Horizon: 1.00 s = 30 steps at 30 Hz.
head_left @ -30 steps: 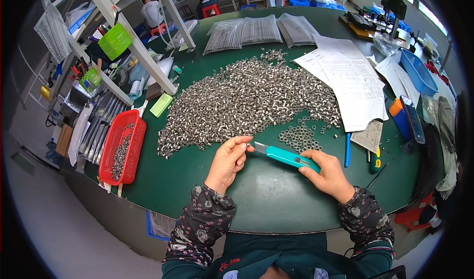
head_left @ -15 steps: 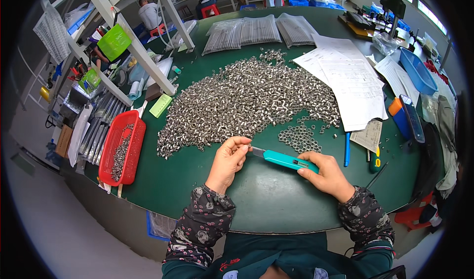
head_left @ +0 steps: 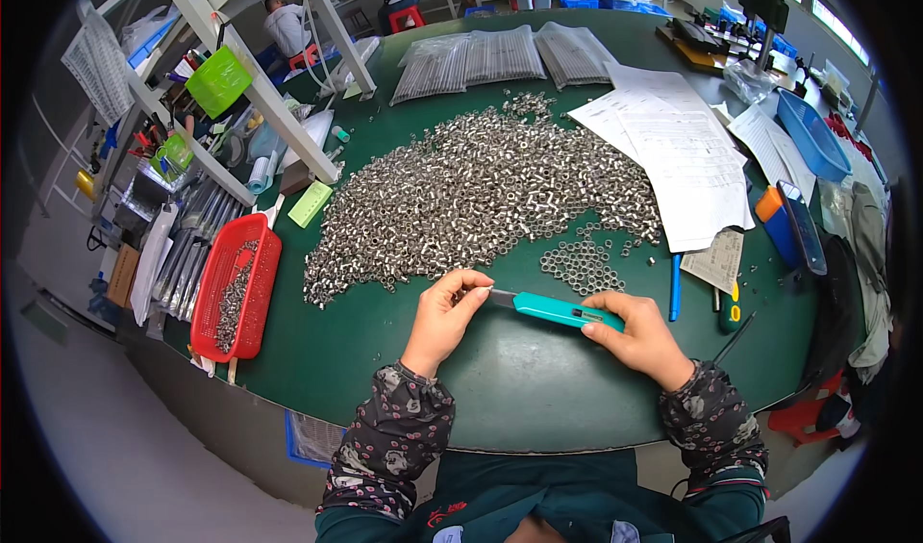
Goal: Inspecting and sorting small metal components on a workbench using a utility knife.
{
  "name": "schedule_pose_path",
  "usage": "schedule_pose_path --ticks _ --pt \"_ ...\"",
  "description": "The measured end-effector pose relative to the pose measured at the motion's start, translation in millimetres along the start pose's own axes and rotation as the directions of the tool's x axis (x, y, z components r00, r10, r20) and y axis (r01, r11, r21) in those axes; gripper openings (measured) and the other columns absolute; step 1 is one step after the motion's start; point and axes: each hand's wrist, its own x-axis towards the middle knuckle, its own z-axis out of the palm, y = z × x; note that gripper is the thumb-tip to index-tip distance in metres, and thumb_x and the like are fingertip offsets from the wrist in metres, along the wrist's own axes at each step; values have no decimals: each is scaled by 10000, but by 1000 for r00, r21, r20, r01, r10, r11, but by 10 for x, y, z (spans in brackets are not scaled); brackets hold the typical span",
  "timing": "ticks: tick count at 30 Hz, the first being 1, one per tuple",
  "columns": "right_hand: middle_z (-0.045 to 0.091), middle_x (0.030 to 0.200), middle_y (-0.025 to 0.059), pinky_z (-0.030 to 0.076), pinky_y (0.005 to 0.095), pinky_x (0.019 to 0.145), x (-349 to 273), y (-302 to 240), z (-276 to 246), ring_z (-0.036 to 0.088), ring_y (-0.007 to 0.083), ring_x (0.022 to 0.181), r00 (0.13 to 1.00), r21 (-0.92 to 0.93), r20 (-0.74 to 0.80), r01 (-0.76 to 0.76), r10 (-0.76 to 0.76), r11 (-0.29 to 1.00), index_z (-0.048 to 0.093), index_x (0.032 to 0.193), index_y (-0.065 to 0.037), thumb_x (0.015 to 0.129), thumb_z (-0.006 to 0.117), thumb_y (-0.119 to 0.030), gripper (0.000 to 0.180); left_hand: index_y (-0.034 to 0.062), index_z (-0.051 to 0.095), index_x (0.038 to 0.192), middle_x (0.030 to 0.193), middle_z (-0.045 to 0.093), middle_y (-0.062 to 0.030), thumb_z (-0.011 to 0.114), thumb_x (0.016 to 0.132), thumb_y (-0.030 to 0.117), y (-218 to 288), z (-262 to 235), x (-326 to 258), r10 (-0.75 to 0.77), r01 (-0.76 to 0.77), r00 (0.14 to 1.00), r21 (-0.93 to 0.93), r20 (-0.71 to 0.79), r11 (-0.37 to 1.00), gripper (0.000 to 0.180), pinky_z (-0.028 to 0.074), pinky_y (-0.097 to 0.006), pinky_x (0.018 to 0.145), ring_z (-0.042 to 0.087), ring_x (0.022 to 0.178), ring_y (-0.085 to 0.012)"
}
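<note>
My right hand [head_left: 636, 336] is wrapped round the teal handle of a utility knife [head_left: 562, 312], thumb on top near the slider. Its grey blade is out and points left, the tip close to the fingertips of my left hand [head_left: 445, 317]. Thumb and forefinger of that hand are pinched together at the blade's end; whatever they hold is too small and covered to make out. Just beyond the knife lies a flat patch of small metal rings [head_left: 583, 268]. A big heap of short metal sleeves [head_left: 471, 192] spreads behind both hands on the green table [head_left: 538, 399].
At the left stands a red plastic basket [head_left: 258, 298] with metal pieces inside. Paper sheets [head_left: 687, 173] overlap the heap's right side, near a blue pen [head_left: 675, 288] and a screwdriver [head_left: 731, 310]. Bagged tubes [head_left: 505, 57] lie at the back. A shelf post [head_left: 279, 110] rises at left.
The fingers of my left hand have shifted slightly at the blade tip, with the thumb and forefinger now closer together. My right hand keeps its hold on the knife, almost unmoved.
</note>
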Motion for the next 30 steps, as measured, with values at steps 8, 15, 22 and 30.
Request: schedule_pose_path --ticks 8,15,22,30 --pt "611 864 153 473 338 632 -4 -17 -14 600 312 740 959 -113 -194 186 -205 976 584 945 -17 751 635 -165 249 12 549 948 795 581 -50 529 851 66 88 -45 8 -371 376 920 -538 124 754 112 270 -133 394 366 489 -1" --pt "611 831 152 462 346 664 12 -73 -46 600 300 759 1000 6 27 -14 13 1000 590 939 -19 758 625 -196 256 14 548 961 788 576 -42 531 855 79 94 -41 24 -357 352 930 -508 93 786 126 260 -133 392 359 485 0" --pt "609 798 148 457 346 638 32 -28 -28 599 292 728 997 16 75 -21 20 1000 594 939 -20 756 625 -198 258 14 566 948 743 542 -3 537 850 75 74 -10 12 -312 316 946 -457 86 831 120 237 -141 390 351 483 -1" --pt "614 841 147 463 372 653 -13 -22 -24 592 322 759 989 -141 -4 145 -147 979 597 937 -33 750 620 -196 249 12 560 930 711 480 24 528 859 85 118 0 -19 -394 362 919 -452 24 815 107 228 -144 375 335 475 3"
